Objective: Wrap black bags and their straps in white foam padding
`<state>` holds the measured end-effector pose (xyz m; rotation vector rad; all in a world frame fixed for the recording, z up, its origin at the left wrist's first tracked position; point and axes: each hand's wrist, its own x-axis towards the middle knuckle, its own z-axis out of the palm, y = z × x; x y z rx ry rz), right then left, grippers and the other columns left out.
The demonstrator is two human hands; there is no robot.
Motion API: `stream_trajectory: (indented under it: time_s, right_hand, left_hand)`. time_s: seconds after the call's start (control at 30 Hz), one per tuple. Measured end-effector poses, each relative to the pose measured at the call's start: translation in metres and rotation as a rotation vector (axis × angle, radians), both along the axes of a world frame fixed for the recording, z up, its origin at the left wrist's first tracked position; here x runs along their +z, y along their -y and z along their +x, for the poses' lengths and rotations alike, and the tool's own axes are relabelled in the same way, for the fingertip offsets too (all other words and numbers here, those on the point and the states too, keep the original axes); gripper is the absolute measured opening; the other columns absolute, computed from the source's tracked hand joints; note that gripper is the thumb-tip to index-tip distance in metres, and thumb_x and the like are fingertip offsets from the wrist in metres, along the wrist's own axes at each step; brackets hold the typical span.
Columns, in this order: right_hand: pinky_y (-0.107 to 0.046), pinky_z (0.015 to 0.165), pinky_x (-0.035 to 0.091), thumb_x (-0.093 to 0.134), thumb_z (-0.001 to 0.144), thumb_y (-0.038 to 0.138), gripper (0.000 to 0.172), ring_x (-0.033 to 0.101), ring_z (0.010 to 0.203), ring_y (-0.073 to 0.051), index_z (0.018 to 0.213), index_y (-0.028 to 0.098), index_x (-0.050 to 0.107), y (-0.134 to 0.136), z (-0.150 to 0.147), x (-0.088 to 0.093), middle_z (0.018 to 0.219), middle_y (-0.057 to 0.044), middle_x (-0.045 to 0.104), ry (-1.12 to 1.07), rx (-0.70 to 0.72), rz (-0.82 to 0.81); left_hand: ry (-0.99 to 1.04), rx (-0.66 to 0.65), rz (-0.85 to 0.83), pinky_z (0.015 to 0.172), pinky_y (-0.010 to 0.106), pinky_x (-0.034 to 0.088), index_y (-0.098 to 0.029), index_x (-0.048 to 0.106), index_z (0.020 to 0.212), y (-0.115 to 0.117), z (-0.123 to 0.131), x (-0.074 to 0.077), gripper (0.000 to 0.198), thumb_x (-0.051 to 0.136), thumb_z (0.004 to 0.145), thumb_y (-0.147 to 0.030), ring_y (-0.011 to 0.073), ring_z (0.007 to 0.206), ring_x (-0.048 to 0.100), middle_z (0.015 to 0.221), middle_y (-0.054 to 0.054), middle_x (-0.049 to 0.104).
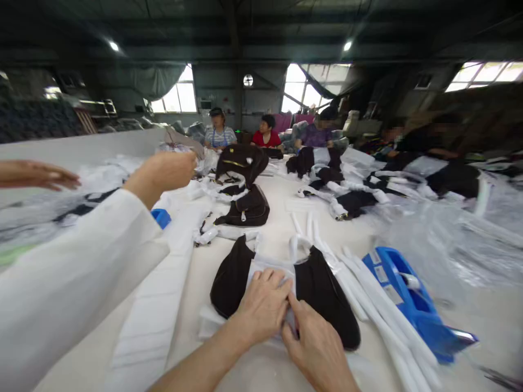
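Observation:
A black bag (pixel 327 294) lies on the table in front of me, its handle wrapped in white padding. Around the bag's middle goes a thin white wrapping sheet (pixel 272 265). My left hand (pixel 265 307) lies over this sheet with its fingers stretched flat, pressing it against the bag. Close beside it, my right hand (pixel 314 337) has thumb and index finger at the sheet's overlapping edge, seemingly pinching it. Its other fingers are curled under and partly hidden.
At right sits a blue tape dispenser (pixel 408 294) beside long white foam strips (pixel 388 316). White sheets (pixel 151 305) are stacked left. A co-worker's white sleeve (pixel 85 272) reaches across from the left. Further back are dark bags (pixel 247 207) and clear plastic (pixel 441 234); several people sit beyond.

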<state>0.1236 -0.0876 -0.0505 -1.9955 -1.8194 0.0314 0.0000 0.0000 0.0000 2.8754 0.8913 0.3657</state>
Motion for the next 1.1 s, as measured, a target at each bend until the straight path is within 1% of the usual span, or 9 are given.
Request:
stream_trajectory:
  time_s: [0.17, 0.43, 0.5, 0.57, 0.63, 0.7, 0.73, 0.87, 1.1]
  right_hand:
    - [-0.031, 0.067, 0.044, 0.045, 0.083, 0.02, 0.05, 0.064, 0.075, -0.022, 0.132, 0.013, 0.051, -0.001, 0.0, -0.002, 0.087, -0.009, 0.066, -0.005, -0.025, 0.018]
    - [-0.03, 0.067, 0.046, 0.052, 0.077, 0.017, 0.051, 0.061, 0.073, -0.02, 0.128, 0.014, 0.058, -0.004, -0.003, 0.04, 0.084, -0.007, 0.067, -0.195, 0.045, -0.104]
    - [-0.027, 0.065, 0.046, 0.053, 0.08, 0.021, 0.044, 0.06, 0.067, -0.017, 0.123, 0.018, 0.062, 0.0, 0.018, 0.047, 0.076, -0.002, 0.066, -0.403, 0.113, -0.072]
    - [-0.025, 0.063, 0.046, 0.051, 0.086, 0.032, 0.037, 0.06, 0.066, -0.015, 0.117, 0.02, 0.066, 0.009, 0.058, 0.057, 0.075, -0.001, 0.068, -0.584, 0.032, 0.013]
    - [-0.029, 0.074, 0.047, 0.052, 0.085, 0.037, 0.035, 0.063, 0.082, -0.02, 0.108, 0.019, 0.07, 0.022, 0.114, 0.069, 0.092, -0.007, 0.071, -0.492, -0.317, 0.165]
    - [-0.031, 0.082, 0.044, 0.048, 0.087, 0.038, 0.036, 0.061, 0.098, -0.023, 0.112, 0.023, 0.069, 0.032, 0.173, 0.08, 0.106, -0.008, 0.07, -0.34, -0.747, 0.062]
    - [-0.034, 0.08, 0.044, 0.047, 0.087, 0.036, 0.035, 0.06, 0.099, -0.026, 0.109, 0.021, 0.07, 0.036, 0.199, 0.085, 0.105, -0.011, 0.07, -0.337, -0.832, -0.003]
    - [-0.027, 0.058, 0.04, 0.049, 0.083, 0.03, 0.028, 0.06, 0.067, -0.019, 0.076, 0.015, 0.072, 0.04, 0.253, 0.086, 0.077, -0.01, 0.072, -0.477, -0.823, -0.233]
    - [-0.025, 0.043, 0.02, 0.058, 0.071, 0.031, 0.023, 0.029, 0.041, -0.007, 0.055, 0.015, 0.06, 0.038, 0.26, 0.081, 0.054, -0.002, 0.057, -0.629, -0.751, -0.357]
  left_hand:
    - [0.038, -0.007, 0.01, 0.117, 0.047, 0.027, -0.019, 0.043, 0.14, -0.005, 0.001, -0.02, 0.045, 0.036, 0.097, -0.029, 0.0257, 0.139, 0.035, 0.151, 0.008, 0.04]
    - [0.003, 0.015, 0.016, 0.115, 0.052, 0.029, -0.018, 0.047, 0.14, -0.012, 0.007, -0.021, 0.053, 0.043, 0.088, -0.02, 0.0284, 0.138, 0.038, 0.149, 0.006, 0.044]
    - [0.007, -0.003, 0.059, 0.114, 0.053, 0.03, -0.017, 0.047, 0.14, -0.016, 0.008, -0.023, 0.054, 0.042, 0.087, -0.019, 0.029, 0.138, 0.039, 0.149, 0.007, 0.044]
    - [0.01, -0.018, 0.089, 0.113, 0.053, 0.031, -0.017, 0.046, 0.141, -0.017, 0.007, -0.026, 0.054, 0.041, 0.087, -0.02, 0.0292, 0.137, 0.04, 0.149, 0.007, 0.044]
    - [0.004, -0.022, 0.103, 0.113, 0.053, 0.032, -0.017, 0.046, 0.142, -0.016, 0.007, -0.026, 0.054, 0.04, 0.088, -0.02, 0.0292, 0.137, 0.041, 0.148, 0.007, 0.045]
    - [0.002, -0.018, 0.106, 0.114, 0.053, 0.031, -0.016, 0.046, 0.141, -0.015, 0.006, -0.026, 0.054, 0.04, 0.088, -0.02, 0.0294, 0.136, 0.041, 0.148, 0.007, 0.045]
    - [0.005, -0.014, 0.106, 0.114, 0.053, 0.031, -0.016, 0.046, 0.141, -0.014, 0.006, -0.025, 0.054, 0.04, 0.088, -0.02, 0.0294, 0.137, 0.041, 0.148, 0.007, 0.045]
    - [0.012, -0.005, 0.096, 0.114, 0.054, 0.031, -0.016, 0.047, 0.141, -0.014, 0.006, -0.024, 0.053, 0.04, 0.088, -0.02, 0.0296, 0.136, 0.041, 0.149, 0.007, 0.044]
    - [0.017, -0.005, 0.094, 0.115, 0.053, 0.03, -0.016, 0.047, 0.14, -0.012, 0.006, -0.022, 0.051, 0.039, 0.09, -0.021, 0.0284, 0.137, 0.04, 0.148, 0.007, 0.045]
